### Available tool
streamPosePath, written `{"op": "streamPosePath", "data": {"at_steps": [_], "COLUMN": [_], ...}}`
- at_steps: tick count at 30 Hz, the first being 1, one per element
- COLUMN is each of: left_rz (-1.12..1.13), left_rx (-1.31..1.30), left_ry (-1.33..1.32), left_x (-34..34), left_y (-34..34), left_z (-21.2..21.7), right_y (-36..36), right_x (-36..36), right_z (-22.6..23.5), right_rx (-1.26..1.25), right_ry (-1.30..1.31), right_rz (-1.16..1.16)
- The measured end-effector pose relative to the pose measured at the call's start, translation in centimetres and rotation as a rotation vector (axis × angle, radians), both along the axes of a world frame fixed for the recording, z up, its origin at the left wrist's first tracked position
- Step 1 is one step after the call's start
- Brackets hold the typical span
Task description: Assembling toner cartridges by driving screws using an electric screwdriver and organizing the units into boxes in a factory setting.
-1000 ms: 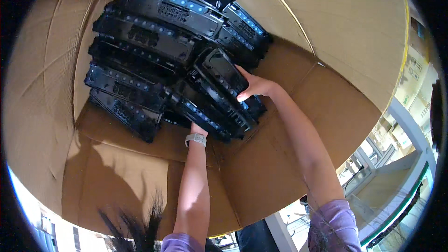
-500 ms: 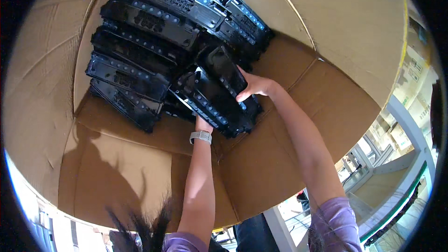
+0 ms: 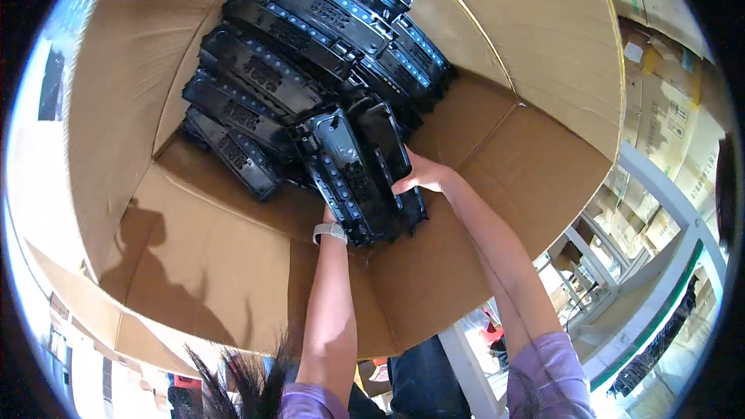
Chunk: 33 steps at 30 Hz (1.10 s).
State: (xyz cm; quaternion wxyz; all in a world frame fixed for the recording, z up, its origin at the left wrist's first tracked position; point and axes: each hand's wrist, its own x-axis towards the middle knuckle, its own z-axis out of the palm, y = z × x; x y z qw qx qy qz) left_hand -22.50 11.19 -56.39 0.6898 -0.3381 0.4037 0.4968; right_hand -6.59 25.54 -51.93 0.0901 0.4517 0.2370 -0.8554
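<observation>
The left hand [image 3: 329,216] is almost wholly hidden under the black panel [image 3: 346,178]; only its wrist with the watch [image 3: 330,233] shows. The right hand's [image 3: 423,177] fingertips vanish behind that panel at 9 o'clock. The lower panels in the stack [image 3: 256,101] are covered.

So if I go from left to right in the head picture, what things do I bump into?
Cardboard box wall → stack of black plastic parts → left hand with a wristwatch → right hand → metal shelving with boxes.
</observation>
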Motion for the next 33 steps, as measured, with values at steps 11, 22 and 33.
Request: {"op": "streamPosePath", "data": {"at_steps": [11,22,33], "left_rz": [0.058,0.006,-0.116], "left_rx": [0.108,0.288,0.401], "left_ry": [-0.009,0.004,-0.014], "left_x": [-3.5,-6.3,-9.6], "left_y": [0.5,1.8,1.6], "left_z": [6.3,17.7,28.0], "right_y": [-4.0,-4.3,-8.0], "right_x": [-0.8,-3.3,-5.7], "right_z": [5.3,14.7,25.4], "right_rx": [0.066,0.147,0.215], "right_ry": [-0.027,0.065,0.066], "right_rz": [-0.123,-0.219,-0.374]}}
